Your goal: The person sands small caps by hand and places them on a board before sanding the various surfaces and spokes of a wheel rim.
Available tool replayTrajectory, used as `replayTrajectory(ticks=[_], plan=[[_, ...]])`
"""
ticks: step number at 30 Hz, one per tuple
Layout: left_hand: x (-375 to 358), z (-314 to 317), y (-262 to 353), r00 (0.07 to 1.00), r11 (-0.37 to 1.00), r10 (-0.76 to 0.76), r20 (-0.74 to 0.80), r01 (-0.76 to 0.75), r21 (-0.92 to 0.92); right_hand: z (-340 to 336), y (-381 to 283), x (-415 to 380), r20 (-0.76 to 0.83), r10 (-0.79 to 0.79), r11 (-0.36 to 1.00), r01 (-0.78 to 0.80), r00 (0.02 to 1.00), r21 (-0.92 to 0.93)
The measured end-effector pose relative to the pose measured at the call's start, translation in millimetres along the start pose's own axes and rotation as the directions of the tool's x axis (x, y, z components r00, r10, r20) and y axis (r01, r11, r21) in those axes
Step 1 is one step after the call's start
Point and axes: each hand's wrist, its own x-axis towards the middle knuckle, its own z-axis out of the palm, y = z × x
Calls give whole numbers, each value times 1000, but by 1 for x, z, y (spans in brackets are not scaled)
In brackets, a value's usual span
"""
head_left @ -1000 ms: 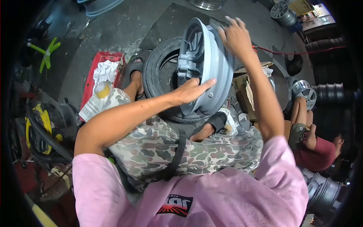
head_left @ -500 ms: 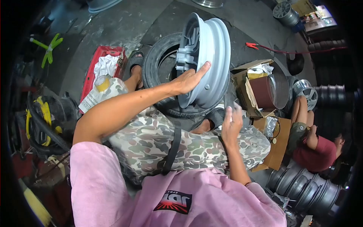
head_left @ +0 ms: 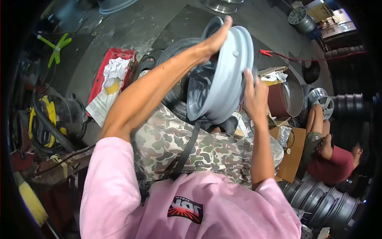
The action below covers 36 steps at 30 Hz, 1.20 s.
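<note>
A light grey wheel rim (head_left: 225, 77) is tilted over a black tyre (head_left: 169, 95) on the floor in front of my knees. My left hand (head_left: 217, 38) grips its upper edge, the thumb lying across the outer barrel and the fingers inside. At the right edge my right hand (head_left: 256, 93) has its thumb against the barrel, with the other fingers partly hidden behind it. The spokes face left, and a small round valve hole shows near the top of the barrel. My legs in camouflage trousers (head_left: 207, 153) are just below the rim.
On the left sits a red crate (head_left: 99, 81) with white cloth and a tape roll (head_left: 112, 85). A black-and-yellow vacuum (head_left: 59, 119) stands beyond it. Cardboard boxes (head_left: 292, 159) and a brown abrasive sheet (head_left: 278, 99) are on the right. A person (head_left: 332, 159) sits near stacked rims (head_left: 322, 201).
The rim has turned, its valve hole moving up and right. My left hand has gone up with its edge. My right hand, earlier apart from the rim with a dark flat piece, is now against it.
</note>
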Motion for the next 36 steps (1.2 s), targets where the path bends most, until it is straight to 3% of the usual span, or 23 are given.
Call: replayTrajectory(ticks=[3,4,7,9,11,13,15,17,19,22,24,26,27,29,30,31,33,34,36], plan=[[20,-16,6,991,991,15,-136,-33,-129,10,10,51,48,-26,995,31,999,-96],[51,-40,-13,996,979,-26,-81,9,-202,20,18,59,-10,-68,992,67,998,-108],[65,-48,-10,973,918,-108,-203,19,-396,21,15,75,-143,-86,979,58,986,-194],[75,-44,-12,974,946,-130,-187,66,-316,10,12,85,-374,-371,926,307,850,-220],[69,-37,-18,971,963,-166,-169,123,-238,7,6,107,-321,-480,876,427,816,-225],[66,-39,-16,974,937,-148,-169,83,-341,15,10,144,-299,-536,843,483,790,-236],[104,-84,-53,989,955,-143,-47,126,-267,39,26,160,-29,-652,723,610,758,-324],[85,-75,-43,986,937,-164,-14,152,-314,57,26,146,116,-641,655,620,759,-433],[86,-75,-44,985,942,-169,-23,155,-297,60,28,97,-2,-628,710,571,778,-412],[87,-72,-49,982,956,-185,-46,169,-239,55,42,-12,35,-590,664,509,807,-547],[75,-63,-40,980,965,-190,-61,175,-194,64,68,-91,215,-524,637,547,824,-544],[74,-60,-46,982,963,-180,-63,163,-216,64,80,-146,502,-325,676,568,801,-469],[73,-62,-47,983,961,-163,-80,140,-238,57,78,-148,496,-332,672,570,802,-472],[70,-64,-56,986,974,-152,-70,138,-182,31,67,-142,259,-423,781,494,869,-382],[68,-64,-65,987,976,-146,-73,132,-170,15,63,-128,133,-492,743,495,860,-452],[71,-66,-68,989,982,-124,-75,111,-153,-1,46,-112,51,-461,758,423,886,-497],[81,-67,-84,990,982,-78,-113,57,-182,4,49,-82,-41,-492,723,381,870,-577],[70,-58,-79,984,998,-58,-167,52,-42,10,50,-67,-21,-485,715,383,874,-585],[71,-42,-82,970,1000,29,-240,-27,10,24,49,-26,-27,-505,712,399,863,-577]])
